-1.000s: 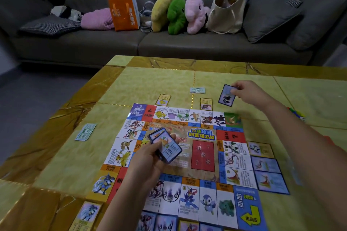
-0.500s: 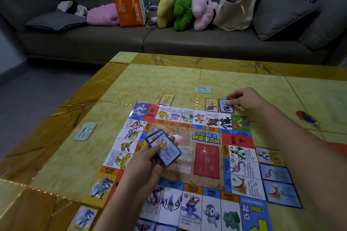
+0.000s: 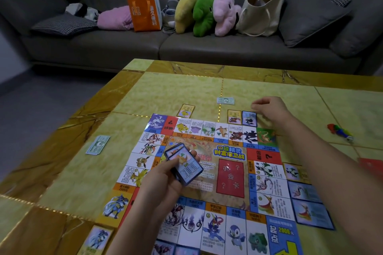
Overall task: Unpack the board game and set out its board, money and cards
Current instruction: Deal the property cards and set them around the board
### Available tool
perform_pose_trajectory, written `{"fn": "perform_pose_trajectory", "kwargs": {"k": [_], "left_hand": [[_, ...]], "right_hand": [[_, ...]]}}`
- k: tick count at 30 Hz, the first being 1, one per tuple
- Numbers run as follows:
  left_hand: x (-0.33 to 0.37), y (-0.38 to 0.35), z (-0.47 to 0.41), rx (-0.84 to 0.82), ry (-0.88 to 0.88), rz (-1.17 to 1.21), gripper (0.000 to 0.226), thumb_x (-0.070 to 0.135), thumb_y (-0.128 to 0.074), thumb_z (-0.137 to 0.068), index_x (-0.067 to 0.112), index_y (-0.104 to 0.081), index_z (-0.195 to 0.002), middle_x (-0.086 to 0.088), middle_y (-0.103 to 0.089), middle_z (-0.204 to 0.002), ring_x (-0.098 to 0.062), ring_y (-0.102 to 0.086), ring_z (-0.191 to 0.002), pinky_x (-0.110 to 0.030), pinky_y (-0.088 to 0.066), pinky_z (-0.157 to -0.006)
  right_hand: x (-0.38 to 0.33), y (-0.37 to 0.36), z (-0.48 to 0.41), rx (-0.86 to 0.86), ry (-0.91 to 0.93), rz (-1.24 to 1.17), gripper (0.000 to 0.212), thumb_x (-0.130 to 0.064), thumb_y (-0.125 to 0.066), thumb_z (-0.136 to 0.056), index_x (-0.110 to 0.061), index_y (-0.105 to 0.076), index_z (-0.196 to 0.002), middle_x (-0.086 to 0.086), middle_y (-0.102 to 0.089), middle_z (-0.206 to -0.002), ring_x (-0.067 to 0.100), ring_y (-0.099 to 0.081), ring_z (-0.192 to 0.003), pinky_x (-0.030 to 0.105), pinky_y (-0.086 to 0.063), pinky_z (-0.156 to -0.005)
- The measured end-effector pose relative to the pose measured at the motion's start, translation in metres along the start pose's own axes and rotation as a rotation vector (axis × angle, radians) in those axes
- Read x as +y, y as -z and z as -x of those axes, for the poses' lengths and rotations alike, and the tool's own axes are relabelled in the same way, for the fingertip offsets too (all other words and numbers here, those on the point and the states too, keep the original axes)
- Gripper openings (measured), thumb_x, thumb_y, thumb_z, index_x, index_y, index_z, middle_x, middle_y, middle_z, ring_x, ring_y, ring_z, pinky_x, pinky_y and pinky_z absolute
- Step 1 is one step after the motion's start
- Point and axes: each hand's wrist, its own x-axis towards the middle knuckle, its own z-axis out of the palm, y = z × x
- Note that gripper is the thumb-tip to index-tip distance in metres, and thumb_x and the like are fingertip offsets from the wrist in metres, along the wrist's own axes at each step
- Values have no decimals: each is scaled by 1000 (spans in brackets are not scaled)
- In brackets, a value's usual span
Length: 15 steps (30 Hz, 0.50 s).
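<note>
The blue card [image 3: 249, 118] you carried now lies flat just left of your right hand [image 3: 269, 109], which has let go, its fingers loosely curled and empty. Your left hand [image 3: 163, 180] grips the card stack [image 3: 186, 164] over the board [image 3: 230, 174], so more placing likely remains.

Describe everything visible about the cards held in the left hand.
The stack of cards is a few thin, glossy-looking cards with dark blue borders, slightly fanned so a second card's corner shows behind the top one. The top card faces up, showing an orange creature above a pale blue text panel. The left hand grips the stack from below, with fingertips showing at its far edge, and holds it tilted over the left-centre of the board.
</note>
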Motion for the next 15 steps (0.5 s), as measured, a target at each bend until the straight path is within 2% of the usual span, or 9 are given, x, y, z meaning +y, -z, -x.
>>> {"fn": "perform_pose_trajectory", "kwargs": {"k": [2, 7, 10, 13, 15], "left_hand": [[2, -2, 1, -8, 1, 19, 21, 3, -38, -99, -4, -57, -104, -24, -71, -97, -29, -73, -75, -41, -60, -61], [10, -1, 3, 12, -23, 58, 23, 3, -37, -99, -5, -58, -103, -23, -71, -91, -29, -73, -72, -40, -60, -63], [17, 4, 2, 11, -34, 78, 25, 4, -37, -99, -5, -59, -103, -23, -71, -96, -29, -73, -75, -40, -60, -66], [23, 7, 2, 18, -49, 55, 25, 5, -37, -98, -7, -59, -103, -23, -70, -100, -29, -71, -84, -40, -58, -78], [25, 7, 3, 29, -52, 40, 25, 5, -37, -98, -8, -58, -106, -23, -69, -105, -30, -67, -93, -43, -53, -89]], "right_hand": [[-12, -13, 5, 59, 87, -17, 10, -16, -67, -87, -11, -68, -96, 5, -67, -97, 20, -59, -90, 31, -44, -73], [-61, -78, 19, -185, 261, 154, 24, -22, -70, -86, -9, -70, -106, 3, -67, -100, 16, -60, -91, 26, -42, -76], [-85, -119, 21, -231, 324, 270, 37, -31, -71, -84, -10, -67, -115, 6, -66, -115, 18, -60, -102, 29, -45, -86], [-99, -144, 18, -230, 309, 359, 50, -37, -75, -79, -12, -64, -121, 5, -62, -125, 23, -56, -116, 39, -42, -101], [-102, -153, 15, -258, 298, 390, 51, -35, -79, -75, -13, -66, -119, 5, -63, -123, 24, -55, -116, 44, -41, -101]]}}
